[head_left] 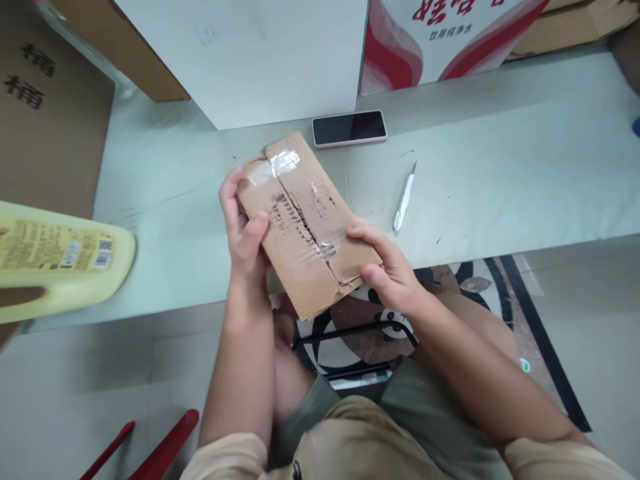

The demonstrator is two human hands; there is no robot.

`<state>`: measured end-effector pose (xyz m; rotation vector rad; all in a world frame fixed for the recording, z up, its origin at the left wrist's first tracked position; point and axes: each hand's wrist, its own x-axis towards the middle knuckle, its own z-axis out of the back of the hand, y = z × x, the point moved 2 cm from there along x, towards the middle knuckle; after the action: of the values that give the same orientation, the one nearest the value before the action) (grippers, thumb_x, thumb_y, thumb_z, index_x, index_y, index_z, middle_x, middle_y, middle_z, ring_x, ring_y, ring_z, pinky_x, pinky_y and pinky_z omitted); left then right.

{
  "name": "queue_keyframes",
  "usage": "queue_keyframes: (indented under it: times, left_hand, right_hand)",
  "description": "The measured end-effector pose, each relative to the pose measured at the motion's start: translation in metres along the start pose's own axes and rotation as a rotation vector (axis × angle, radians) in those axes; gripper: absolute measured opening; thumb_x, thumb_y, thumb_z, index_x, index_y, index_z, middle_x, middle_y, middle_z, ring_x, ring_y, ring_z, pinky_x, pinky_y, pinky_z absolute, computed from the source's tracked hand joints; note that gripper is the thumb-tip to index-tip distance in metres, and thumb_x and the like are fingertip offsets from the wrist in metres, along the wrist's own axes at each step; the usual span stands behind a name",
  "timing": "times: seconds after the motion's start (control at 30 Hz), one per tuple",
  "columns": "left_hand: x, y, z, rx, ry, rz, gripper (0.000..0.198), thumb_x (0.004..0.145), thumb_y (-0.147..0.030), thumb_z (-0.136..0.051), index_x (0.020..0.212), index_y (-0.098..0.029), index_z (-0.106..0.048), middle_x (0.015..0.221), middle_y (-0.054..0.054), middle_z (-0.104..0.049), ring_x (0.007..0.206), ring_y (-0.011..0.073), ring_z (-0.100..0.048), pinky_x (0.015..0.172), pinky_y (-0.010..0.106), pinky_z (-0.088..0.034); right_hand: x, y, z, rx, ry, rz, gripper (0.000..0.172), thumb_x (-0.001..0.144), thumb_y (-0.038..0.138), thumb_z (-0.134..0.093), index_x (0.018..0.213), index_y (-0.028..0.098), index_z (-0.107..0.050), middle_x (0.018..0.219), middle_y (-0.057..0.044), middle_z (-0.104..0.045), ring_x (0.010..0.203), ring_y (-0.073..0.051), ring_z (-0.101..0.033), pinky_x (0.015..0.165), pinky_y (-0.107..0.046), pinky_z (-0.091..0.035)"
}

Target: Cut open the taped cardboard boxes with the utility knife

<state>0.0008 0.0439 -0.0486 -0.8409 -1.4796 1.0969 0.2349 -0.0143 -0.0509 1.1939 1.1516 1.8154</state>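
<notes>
Between my two hands is a small flat cardboard box, tilted over the table's front edge. Clear tape crosses its ends, and the seam down its middle looks slit and ragged. My left hand is closed round the left side, thumb on top. At the lower right corner, my right hand grips the box with thumb and fingers. To the right lies a white-handled craft knife with a thin dark tip. Behind the box rests a phone with a dark screen.
A pale table runs across the view. At its left stands a yellow jug, with a large brown carton behind. A white box and a red-and-white printed carton line the back. Red bars show low on the left.
</notes>
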Motion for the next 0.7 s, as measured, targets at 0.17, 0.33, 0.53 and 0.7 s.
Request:
queue_keyframes:
  times: [0.17, 0.33, 0.53, 0.7]
  left_hand:
    - [-0.002, 0.004, -0.005, -0.032, -0.039, 0.031, 0.066, 0.072, -0.077, -0.072, 0.123, -0.038, -0.053, 0.137, 0.008, -0.059, 0.127, 0.0330, -0.062, 0.097, 0.049, -0.060]
    - [-0.002, 0.004, -0.008, 0.001, -0.093, 0.011, 0.053, 0.081, -0.070, -0.066, 0.121, -0.037, -0.054, 0.136, 0.008, -0.060, 0.129, 0.0328, -0.060, 0.098, 0.048, -0.059]
    - [-0.002, 0.002, -0.012, -0.026, -0.084, -0.004, 0.059, 0.079, -0.074, -0.064, 0.121, -0.034, -0.053, 0.136, 0.008, -0.058, 0.129, 0.0314, -0.060, 0.101, 0.045, -0.057]
    - [-0.003, 0.001, -0.013, -0.053, -0.053, 0.008, 0.063, 0.076, -0.075, -0.069, 0.120, -0.033, -0.053, 0.132, 0.010, -0.059, 0.125, 0.0325, -0.062, 0.094, 0.044, -0.059]
  right_hand:
    - [-0.002, 0.001, -0.001, -0.050, -0.014, -0.052, 0.055, 0.100, 0.067, -0.044, 0.139, 0.030, -0.058, 0.149, -0.010, -0.062, 0.148, -0.031, -0.051, 0.121, -0.054, -0.045]
    - [-0.001, -0.006, 0.017, -0.165, -0.128, -0.066, 0.059, 0.102, 0.068, -0.034, 0.141, 0.031, -0.059, 0.137, -0.010, -0.068, 0.127, -0.029, -0.064, 0.105, -0.051, -0.055]
    - [0.001, -0.037, 0.062, -0.830, -0.409, -0.392, 0.051, 0.091, 0.051, -0.060, 0.133, 0.024, -0.070, 0.105, -0.011, -0.064, 0.087, -0.027, -0.062, 0.077, -0.047, -0.055]
    - [0.008, -0.050, 0.069, -1.003, -0.220, -0.534, 0.028, 0.087, 0.046, -0.062, 0.097, 0.022, -0.072, 0.086, -0.009, -0.061, 0.075, -0.025, -0.054, 0.066, -0.040, -0.044]
